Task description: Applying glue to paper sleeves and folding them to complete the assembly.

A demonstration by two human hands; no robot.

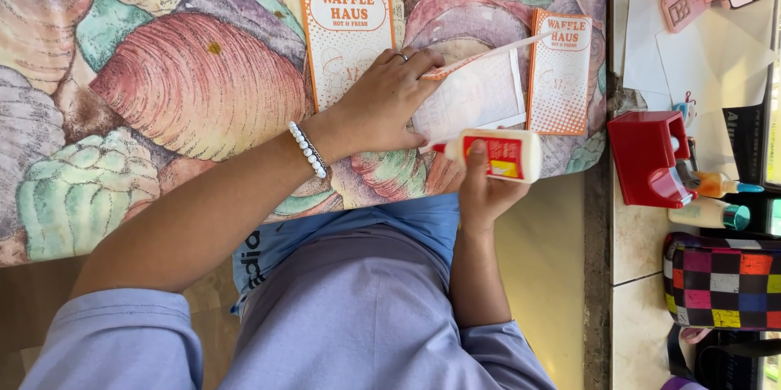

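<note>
Seashell-print tablecloth [163,89]; stone counter [643,252] beside; daylight.

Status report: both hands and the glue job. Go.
Left hand flat on white paper bag, holding its flap up. Right hand grips glue bottle, nozzle at bag's edge. Nothing blocking.

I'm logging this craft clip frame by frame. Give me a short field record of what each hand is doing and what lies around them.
left hand: pressing flat on a white paper bag with its orange flap lifted
right hand: gripping a white glue bottle with a red label, nozzle at the bag's edge
surface: shell-patterned tablecloth
nearby: orange-and-white printed paper bags; red plastic tape dispenser
</note>
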